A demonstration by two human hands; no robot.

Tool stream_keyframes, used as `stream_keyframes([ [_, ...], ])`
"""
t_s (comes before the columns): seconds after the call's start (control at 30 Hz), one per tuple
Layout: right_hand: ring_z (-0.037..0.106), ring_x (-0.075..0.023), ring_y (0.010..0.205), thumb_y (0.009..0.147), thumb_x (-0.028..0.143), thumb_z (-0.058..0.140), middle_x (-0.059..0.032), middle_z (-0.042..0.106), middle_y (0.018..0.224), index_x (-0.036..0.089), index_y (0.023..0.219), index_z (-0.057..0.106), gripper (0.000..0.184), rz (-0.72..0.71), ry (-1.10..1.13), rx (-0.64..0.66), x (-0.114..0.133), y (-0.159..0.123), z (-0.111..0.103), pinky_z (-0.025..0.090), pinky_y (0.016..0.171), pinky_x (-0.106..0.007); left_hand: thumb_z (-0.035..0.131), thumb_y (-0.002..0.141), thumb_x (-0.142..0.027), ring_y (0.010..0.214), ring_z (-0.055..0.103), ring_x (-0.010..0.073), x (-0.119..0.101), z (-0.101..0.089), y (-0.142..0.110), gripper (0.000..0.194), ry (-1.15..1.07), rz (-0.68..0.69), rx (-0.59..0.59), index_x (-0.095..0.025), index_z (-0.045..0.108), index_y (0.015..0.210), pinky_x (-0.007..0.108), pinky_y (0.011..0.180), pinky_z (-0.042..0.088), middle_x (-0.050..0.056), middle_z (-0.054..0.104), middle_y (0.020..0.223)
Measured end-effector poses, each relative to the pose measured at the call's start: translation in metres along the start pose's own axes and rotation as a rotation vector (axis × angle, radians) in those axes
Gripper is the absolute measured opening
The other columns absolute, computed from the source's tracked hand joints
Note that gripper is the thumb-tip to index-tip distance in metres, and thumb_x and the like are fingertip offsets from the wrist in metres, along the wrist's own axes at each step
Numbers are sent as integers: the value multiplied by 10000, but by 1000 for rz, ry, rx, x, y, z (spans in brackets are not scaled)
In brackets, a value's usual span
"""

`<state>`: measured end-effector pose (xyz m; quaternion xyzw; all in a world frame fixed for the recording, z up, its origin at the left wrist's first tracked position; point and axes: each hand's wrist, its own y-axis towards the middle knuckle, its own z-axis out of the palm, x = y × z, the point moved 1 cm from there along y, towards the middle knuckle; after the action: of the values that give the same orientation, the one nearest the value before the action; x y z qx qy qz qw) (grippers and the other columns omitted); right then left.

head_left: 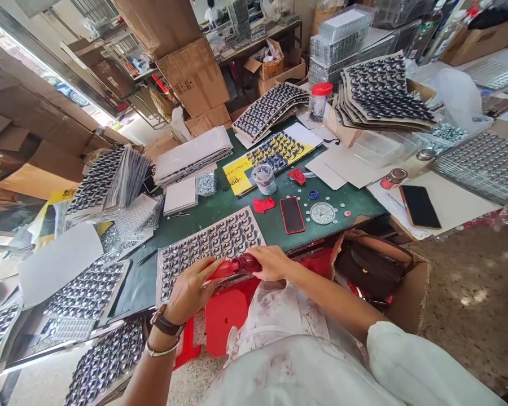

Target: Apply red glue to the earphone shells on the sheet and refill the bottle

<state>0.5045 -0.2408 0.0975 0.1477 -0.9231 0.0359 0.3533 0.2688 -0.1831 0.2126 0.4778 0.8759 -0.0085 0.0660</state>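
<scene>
At the near edge of the green table, both hands are closed on a glossy red bottle-like object point(227, 268), its right end a darker red. My left hand point(193, 286), with a watch and a bangle at the wrist, wraps its left part. My right hand point(271, 262) grips the dark end; the fingers partly hide it, so its exact kind is unclear. Just beyond lies a card sheet point(214, 239) with rows of dark, shiny rounded pieces. A red-edged phone point(292, 215) and a crumpled red cloth point(263, 204) lie beyond my right hand.
A clear tub point(263, 179), a round dish point(322, 213) and small loose discs are on the table. Stacked piece sheets point(99, 180) stand left, more point(376, 93) at the back right. Beside my right arm is an open carton point(419, 293) holding a brown bag. A red stool point(224, 324) is below.
</scene>
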Motion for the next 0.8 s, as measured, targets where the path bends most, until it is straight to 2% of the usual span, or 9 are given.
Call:
stream_keyframes([
  [0.23, 681, -287, 898, 703, 308, 691, -60, 704, 1033, 264, 1151, 541, 475, -37, -81, 83, 4, 4, -6, 485, 705, -339, 526, 946, -257, 1012, 677, 196, 6, 5, -8, 355, -78, 23, -12, -245, 612, 1291, 305, 854, 574, 99, 671, 1143],
  [0.4, 686, -295, 885, 659, 266, 698, -59, 719, 1018, 267, 1069, 581, 426, -67, -97, 135, 8, 10, -8, 472, 702, -334, 501, 948, -203, 1031, 667, 189, 14, 8, -14, 361, -140, 34, 37, -273, 629, 1278, 310, 869, 563, 96, 659, 1175],
  [0.47, 687, -298, 873, 647, 267, 704, -60, 725, 995, 266, 1048, 592, 417, -60, -89, 143, 9, 13, -8, 469, 707, -335, 510, 951, -225, 1049, 655, 191, 18, 8, -15, 359, -223, -8, 52, -284, 627, 1284, 325, 891, 551, 97, 652, 1194],
  [0.57, 688, -306, 884, 646, 294, 720, -58, 730, 973, 269, 1058, 600, 430, -33, -54, 122, 12, 16, -9, 470, 733, -346, 615, 903, -299, 1074, 636, 206, 25, 9, -15, 330, -533, -163, 34, -280, 673, 1228, 360, 950, 521, 91, 653, 1201],
  [0.67, 689, -308, 909, 650, 298, 736, -50, 733, 972, 274, 1086, 610, 454, 1, 7, 68, 11, 18, -10, 478, 773, -364, 735, 811, -351, 1071, 637, 223, 31, 16, -15, 337, -791, -309, -42, -254, 723, 1133, 368, 982, 504, 79, 680, 1167],
  [0.8, 692, -295, 948, 651, 337, 789, -37, 732, 1020, 276, 1188, 594, 574, 48, 120, -47, 1, 20, -13, 504, 822, -388, 685, 841, -460, 977, 680, 239, 40, 35, -19, 470, -974, -485, -308, -169, 662, 1209, 375, 872, 562, 121, 716, 1096],
])
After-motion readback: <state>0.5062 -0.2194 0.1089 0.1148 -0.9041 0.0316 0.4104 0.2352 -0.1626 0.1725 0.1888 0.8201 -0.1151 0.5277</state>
